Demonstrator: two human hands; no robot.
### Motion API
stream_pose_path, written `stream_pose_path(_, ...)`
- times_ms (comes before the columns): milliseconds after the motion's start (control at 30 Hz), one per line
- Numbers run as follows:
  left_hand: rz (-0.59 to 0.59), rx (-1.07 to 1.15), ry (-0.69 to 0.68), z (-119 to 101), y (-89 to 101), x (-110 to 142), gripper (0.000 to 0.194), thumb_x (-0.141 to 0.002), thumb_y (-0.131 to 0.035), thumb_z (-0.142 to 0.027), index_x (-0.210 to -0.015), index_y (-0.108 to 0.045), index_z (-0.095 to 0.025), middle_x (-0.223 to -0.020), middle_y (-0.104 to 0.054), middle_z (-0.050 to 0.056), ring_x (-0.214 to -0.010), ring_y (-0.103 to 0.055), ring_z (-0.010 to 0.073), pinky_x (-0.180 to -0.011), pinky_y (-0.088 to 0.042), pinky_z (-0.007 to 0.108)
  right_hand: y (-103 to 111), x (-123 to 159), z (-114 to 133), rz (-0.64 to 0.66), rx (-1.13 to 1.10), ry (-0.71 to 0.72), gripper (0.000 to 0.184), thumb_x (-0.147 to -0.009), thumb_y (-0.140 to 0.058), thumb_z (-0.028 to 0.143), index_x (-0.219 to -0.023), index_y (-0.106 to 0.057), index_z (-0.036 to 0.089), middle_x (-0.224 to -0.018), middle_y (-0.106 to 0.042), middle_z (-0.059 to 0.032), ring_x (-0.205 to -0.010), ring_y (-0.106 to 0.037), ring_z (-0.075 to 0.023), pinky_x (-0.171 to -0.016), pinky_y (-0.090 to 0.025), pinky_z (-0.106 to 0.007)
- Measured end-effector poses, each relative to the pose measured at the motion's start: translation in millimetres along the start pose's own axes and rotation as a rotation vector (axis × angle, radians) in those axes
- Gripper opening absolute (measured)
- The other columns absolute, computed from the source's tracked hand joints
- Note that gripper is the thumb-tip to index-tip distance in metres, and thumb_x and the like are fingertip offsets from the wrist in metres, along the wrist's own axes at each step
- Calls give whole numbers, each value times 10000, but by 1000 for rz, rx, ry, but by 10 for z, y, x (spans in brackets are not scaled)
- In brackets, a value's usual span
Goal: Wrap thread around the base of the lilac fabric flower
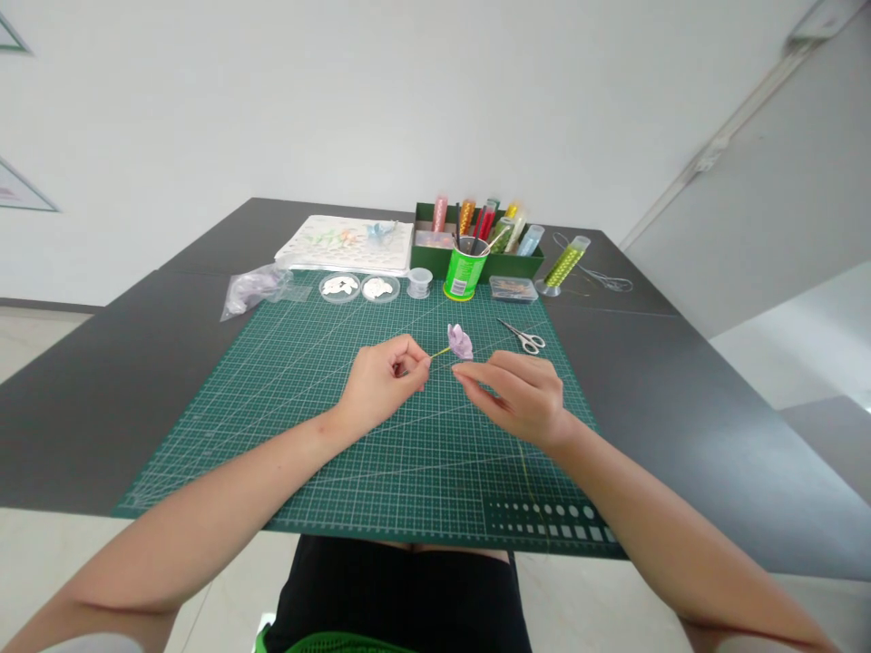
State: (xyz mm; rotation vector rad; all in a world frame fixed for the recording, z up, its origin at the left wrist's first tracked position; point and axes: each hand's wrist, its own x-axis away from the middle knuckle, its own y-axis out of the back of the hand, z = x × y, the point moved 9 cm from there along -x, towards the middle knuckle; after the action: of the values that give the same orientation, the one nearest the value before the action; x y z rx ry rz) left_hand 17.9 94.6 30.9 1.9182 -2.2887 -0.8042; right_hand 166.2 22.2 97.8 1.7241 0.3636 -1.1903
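My left hand [391, 372] is closed in a pinch around the thin yellow-green stem of a pale purple flower [460, 342]. The flower head points right, above the green cutting mat [292, 399]. Just below the flower, my right hand [517, 390] has its thumb and index finger pressed together. A fine yellow-green thread [525, 472] runs from under this hand toward the mat's front edge; it appears held in the pinch, though the fingertips hide the grip. Small scissors [523, 337] with white handles lie beyond my right hand.
A green can [464, 272] of tools stands before a dark green box [425, 258] of thread spools. Nearby are two dishes of white pieces [339, 287], a clear spool [419, 283], a plastic case [513, 289], a green thread spool [567, 263], a white tray [306, 245] and a plastic bag [251, 288].
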Motion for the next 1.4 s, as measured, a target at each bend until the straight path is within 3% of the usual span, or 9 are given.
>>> stream_pose_path(133,-7,-173,-130,-91,-16,40,108,-836,-629,-185,-735,-665,-185,-598,-655,-54,-518,-503,79,-547,-374,210,47,-29,-19,7,4,-8,92,-963,-671,167,-901,-737,184,-638,-651,17,-546,-577,-83,-504,-420,-223)
stream_pose_path(267,57,-268,-177,-77,-93,43,107,-856,-635,-181,-768,-691,-199,-644,-671,-57,-582,-550,93,-590,-392,223,67,-43,-18,5,28,17,120,-978,-659,167,-890,-740,179,-627,-642,17,-541,-563,-83,-512,-424,-223)
stream_pose_path(467,167,-325,-200,-59,-205,60,110,-870,-648,-198,-773,-696,-216,-652,-687,-59,-643,-585,119,-603,-384,240,11,-29,-100,45,56,13,146,-978,-658,160,-862,-744,142,-636,-659,-6,-556,-579,-94,-534,-444,-229)
stream_pose_path(667,273,-248,-131,-4,-303,68,116,-831,-666,-153,-761,-725,-224,-688,-720,-54,-701,-640,130,-648,-429,247,-52,24,-248,83,49,-34,175,-1003,-632,207,-882,-753,169,-673,-688,-11,-571,-587,-96,-533,-433,-235)
stream_pose_path(867,325,-147,-135,-26,-362,85,121,-832,-667,-153,-744,-729,-210,-657,-689,-49,-665,-631,115,-664,-449,237,-139,83,-415,135,-72,-146,176,-998,-631,210,-888,-760,161,-688,-660,-15,-577,-557,-99,-549,-419,-238)
stream_pose_path(1133,350,-61,-163,-131,-367,118,109,-847,-684,-188,-746,-717,-210,-625,-656,-52,-618,-605,103,-644,-459,225,-456,305,-854,248,-314,-500,181,-944,-698,270,-815,-768,162,-597,-447,60,-549,-425,-86,-554,-343,-237)
stream_pose_path(1300,341,-24,-157,-165,-360,124,112,-835,-677,-188,-730,-710,-209,-644,-673,-40,-607,-601,105,-638,-464,231,-570,372,-891,315,-349,-530,180,-937,-697,270,-815,-766,158,-598,-426,67,-546,-410,-83,-567,-331,-236)
stream_pose_path(1400,274,7,-146,-171,-297,116,107,-847,-662,-200,-748,-705,-201,-655,-683,-29,-607,-596,104,-614,-447,226,-612,394,-876,332,-365,-519,194,-936,-701,274,-799,-755,149,-600,-454,58,-556,-429,-87,-570,-334,-235)
